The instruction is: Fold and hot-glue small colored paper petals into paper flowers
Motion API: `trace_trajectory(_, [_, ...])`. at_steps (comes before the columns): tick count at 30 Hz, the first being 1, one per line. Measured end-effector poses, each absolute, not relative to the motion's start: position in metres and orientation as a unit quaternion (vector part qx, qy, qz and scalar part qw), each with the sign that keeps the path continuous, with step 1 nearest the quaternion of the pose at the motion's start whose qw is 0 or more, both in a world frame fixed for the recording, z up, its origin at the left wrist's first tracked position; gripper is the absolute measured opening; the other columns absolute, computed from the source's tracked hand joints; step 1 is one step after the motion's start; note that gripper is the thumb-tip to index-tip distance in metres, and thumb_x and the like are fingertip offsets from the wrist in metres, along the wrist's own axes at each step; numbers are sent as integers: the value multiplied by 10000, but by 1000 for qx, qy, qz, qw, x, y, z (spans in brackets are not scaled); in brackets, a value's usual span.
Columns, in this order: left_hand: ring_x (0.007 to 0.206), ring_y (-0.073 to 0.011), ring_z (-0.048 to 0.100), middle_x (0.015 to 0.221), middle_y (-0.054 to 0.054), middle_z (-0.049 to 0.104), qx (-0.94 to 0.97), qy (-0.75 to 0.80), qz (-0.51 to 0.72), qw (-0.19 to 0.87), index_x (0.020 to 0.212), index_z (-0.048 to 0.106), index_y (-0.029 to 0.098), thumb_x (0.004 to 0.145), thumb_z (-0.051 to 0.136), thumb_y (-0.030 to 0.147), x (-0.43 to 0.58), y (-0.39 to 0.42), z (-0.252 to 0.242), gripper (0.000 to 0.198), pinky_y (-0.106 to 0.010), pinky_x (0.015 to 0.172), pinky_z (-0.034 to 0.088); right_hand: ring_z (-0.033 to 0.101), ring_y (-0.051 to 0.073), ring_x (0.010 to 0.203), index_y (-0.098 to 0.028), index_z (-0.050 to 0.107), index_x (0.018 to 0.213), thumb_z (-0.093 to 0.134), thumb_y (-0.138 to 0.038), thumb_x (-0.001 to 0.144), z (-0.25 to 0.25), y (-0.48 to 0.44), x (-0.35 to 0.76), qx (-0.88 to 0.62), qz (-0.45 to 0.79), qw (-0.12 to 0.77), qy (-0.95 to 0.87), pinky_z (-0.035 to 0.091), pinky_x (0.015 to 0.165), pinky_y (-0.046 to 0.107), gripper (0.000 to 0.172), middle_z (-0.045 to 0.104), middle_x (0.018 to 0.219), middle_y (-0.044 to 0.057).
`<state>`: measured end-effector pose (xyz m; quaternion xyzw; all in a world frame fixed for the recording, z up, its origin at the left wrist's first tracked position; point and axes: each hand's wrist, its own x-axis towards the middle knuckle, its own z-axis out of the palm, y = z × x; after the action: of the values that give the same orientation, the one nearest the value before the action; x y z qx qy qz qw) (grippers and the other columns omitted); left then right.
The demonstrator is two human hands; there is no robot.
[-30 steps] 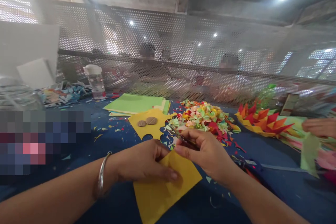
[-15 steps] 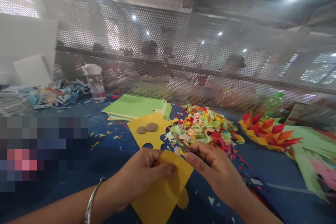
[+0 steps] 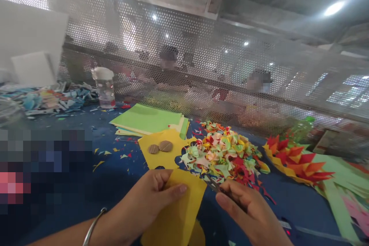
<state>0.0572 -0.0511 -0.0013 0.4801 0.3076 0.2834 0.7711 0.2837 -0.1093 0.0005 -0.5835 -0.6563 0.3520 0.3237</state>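
Behind one blue counter [image 3: 121, 177] I see one perforated screen [image 3: 201, 46]. At lower centre, the left hand [image 3: 150, 200] has its fingers [image 3: 177, 191] pinching yellow paper [image 3: 180, 207]; right of it, the right hand [image 3: 248, 207] grips one pair of scissors [image 3: 212, 183]. Two brown discs [image 3: 166, 146] lie mid-frame on another yellow sheet [image 3: 173, 157], left of one scrap heap [image 3: 227, 146].

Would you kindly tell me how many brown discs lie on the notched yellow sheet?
2: the smaller disc on the left, and the larger disc just right of it, both on the notched yellow sheet.
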Motion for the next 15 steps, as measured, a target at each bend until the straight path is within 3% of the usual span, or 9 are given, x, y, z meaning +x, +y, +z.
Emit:
trace_trajectory(4, [632, -146, 650, 772, -60, 748, 486, 296, 269, 777, 883, 723, 142, 742, 748, 441, 60, -51, -8, 331, -232, 619, 454, 281, 137, 582, -220, 432, 710, 470, -591, 905, 0, -112, 284, -577, 362, 316, -661, 231, 524, 268, 421, 285, 641, -55])
trace_trajectory(15, [615, -125, 636, 766, -41, 746, 488, 293, 254, 782, 839, 724, 144, 771, 733, 361, 62, -51, -11, 228, -202, 600, 439, 283, 134, 565, -224, 398, 677, 467, -584, 903, 0, -111, 288, -585, 336, 298, -675, 224, 505, 268, 430, 284, 628, -53])
